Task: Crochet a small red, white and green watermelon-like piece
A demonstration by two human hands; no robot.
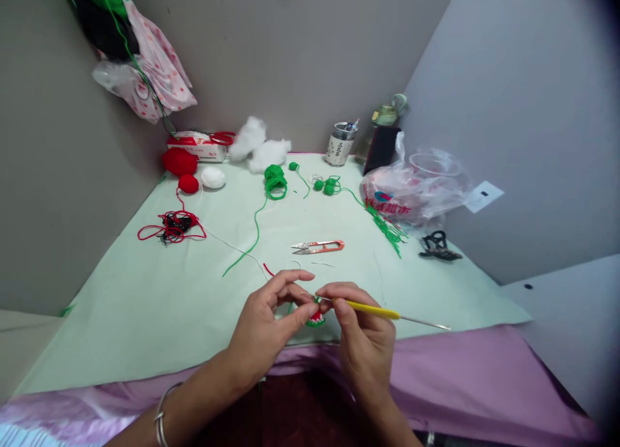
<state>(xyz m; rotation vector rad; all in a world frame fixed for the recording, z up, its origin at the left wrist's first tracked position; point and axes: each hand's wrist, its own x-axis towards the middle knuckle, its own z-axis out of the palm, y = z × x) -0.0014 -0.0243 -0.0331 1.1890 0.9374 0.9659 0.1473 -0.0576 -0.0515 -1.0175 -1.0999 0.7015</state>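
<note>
While the left hand (261,325) pinches the small crochet piece (316,317) narrowly: right hand (367,343) holds the yellow-handled hook (375,311).
Crochet piece: lower centre of the frame, between both hands, red, white and green, partly covered.
Thread snips (316,247): middle of the frame, just above the hands.
Yarn: red ball (179,162) and white ball (214,177) at upper left, green skein (274,174) at upper centre.

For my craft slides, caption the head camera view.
Left fingers hold a small yarn piece, right fingers a slim yellow-handled tool; orange-handled snips lie beyond.
</note>
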